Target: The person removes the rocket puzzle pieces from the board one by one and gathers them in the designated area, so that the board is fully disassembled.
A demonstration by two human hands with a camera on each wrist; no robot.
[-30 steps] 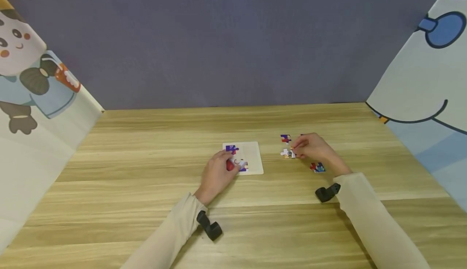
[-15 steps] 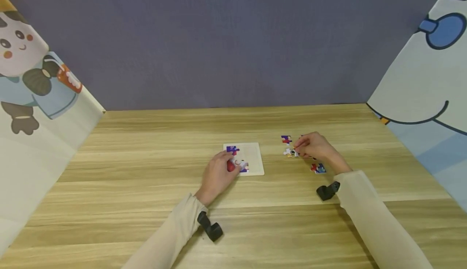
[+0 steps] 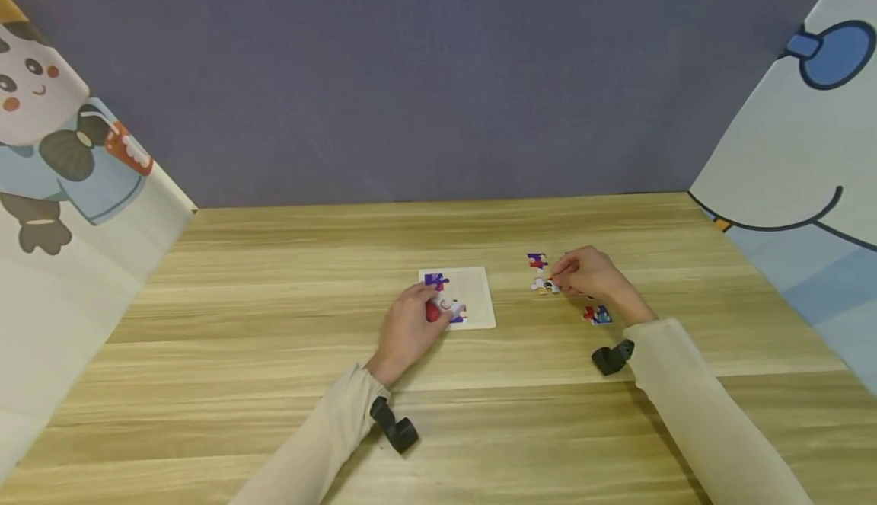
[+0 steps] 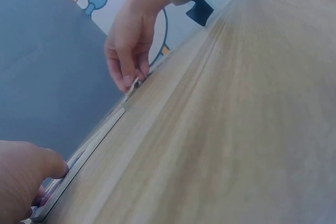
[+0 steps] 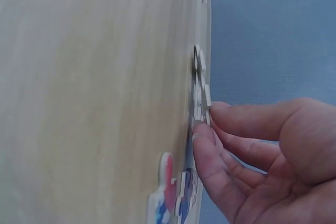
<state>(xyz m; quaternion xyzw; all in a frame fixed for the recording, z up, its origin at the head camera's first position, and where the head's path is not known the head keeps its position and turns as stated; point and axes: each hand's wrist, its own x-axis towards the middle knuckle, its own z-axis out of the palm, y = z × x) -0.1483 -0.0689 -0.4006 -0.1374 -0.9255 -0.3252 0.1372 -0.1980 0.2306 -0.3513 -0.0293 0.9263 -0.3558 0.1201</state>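
Observation:
A square puzzle board (image 3: pixel 483 299) lies on the table, with several printed jigsaw pieces set along its left side. My left hand (image 3: pixel 409 322) rests on the board's left part, fingers over the pieces and thumb near the front edge; it covers part of them. In the left wrist view, the left thumb (image 4: pixel 47 163) lies on the board's edge. To the right of the board, my right hand (image 3: pixel 589 275) pinches a white jigsaw piece (image 3: pixel 544 286) between thumb and fingertips. The right wrist view shows that piece (image 5: pixel 207 98) edge-on, close over the table.
A purple-and-red jigsaw piece (image 3: pixel 537 260) lies behind the pinched one. Another, red and blue (image 3: pixel 597 314), lies in front of the right hand, and more are partly hidden beneath that hand. A grey wall (image 3: pixel 438 78) stands behind the wooden table (image 3: pixel 274 261).
The white jigsaw piece and the right fingertips have shifted slightly rightward and away from me. The left hand has stayed on the board.

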